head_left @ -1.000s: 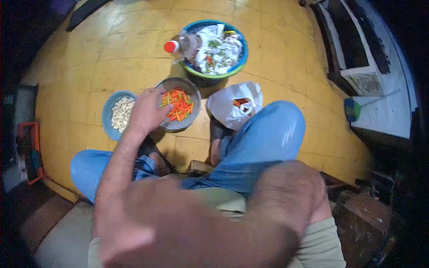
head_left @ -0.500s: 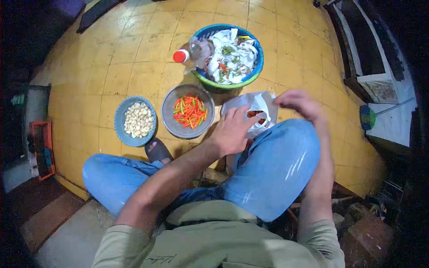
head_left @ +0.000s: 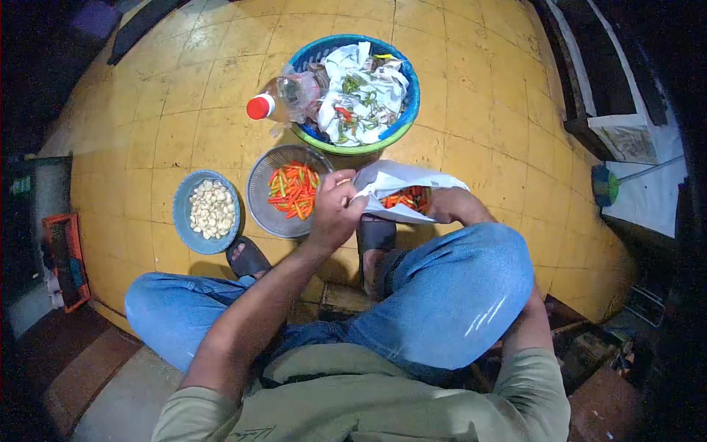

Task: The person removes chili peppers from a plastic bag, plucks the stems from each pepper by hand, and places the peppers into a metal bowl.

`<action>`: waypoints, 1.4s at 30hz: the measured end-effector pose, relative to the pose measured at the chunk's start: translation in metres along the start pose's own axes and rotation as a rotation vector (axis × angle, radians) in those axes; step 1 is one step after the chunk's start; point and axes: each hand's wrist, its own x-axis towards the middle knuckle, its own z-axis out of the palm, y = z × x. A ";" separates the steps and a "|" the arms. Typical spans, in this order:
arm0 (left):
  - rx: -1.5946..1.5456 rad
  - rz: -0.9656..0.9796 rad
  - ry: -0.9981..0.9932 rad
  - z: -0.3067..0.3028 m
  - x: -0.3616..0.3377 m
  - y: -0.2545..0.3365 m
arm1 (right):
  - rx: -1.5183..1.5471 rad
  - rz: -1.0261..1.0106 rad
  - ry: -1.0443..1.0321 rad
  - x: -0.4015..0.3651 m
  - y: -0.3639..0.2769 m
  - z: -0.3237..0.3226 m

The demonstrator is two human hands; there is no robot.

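Observation:
A white bag (head_left: 375,180) with red chillies (head_left: 409,197) showing in its mouth is held above my foot. My left hand (head_left: 337,210) pinches the bag's left edge. At the other side my right hand (head_left: 458,205) is at the bag's mouth beside the chillies, its fingers partly hidden in the bag. Just left of my left hand, a grey mesh basket (head_left: 258,193) holds red, orange and green chillies (head_left: 292,189). Further left a blue-grey bowl (head_left: 181,208) contains peeled garlic cloves (head_left: 213,208).
Beyond the bag stands a blue and green basket (head_left: 414,99) filled with white scraps and green stems. A plastic bottle with a red cap (head_left: 260,107) leans out over its left side. An orange crate (head_left: 66,258) is at the far left, a green brush (head_left: 605,186) at the right.
The bag is lifted and pulled wider, showing more chillies. My left hand has moved left to its edge, and my right hand has come down to its right side. The view has shifted slightly.

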 end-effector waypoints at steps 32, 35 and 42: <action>-0.014 -0.034 -0.319 -0.031 -0.019 0.027 | 0.240 0.123 0.430 0.111 -0.038 0.079; -0.006 -0.037 -0.320 -0.025 -0.022 0.029 | 0.175 0.178 0.268 0.102 -0.028 0.081; 0.097 0.038 -0.281 -0.045 -0.029 0.038 | 0.571 0.026 0.379 0.081 -0.002 0.069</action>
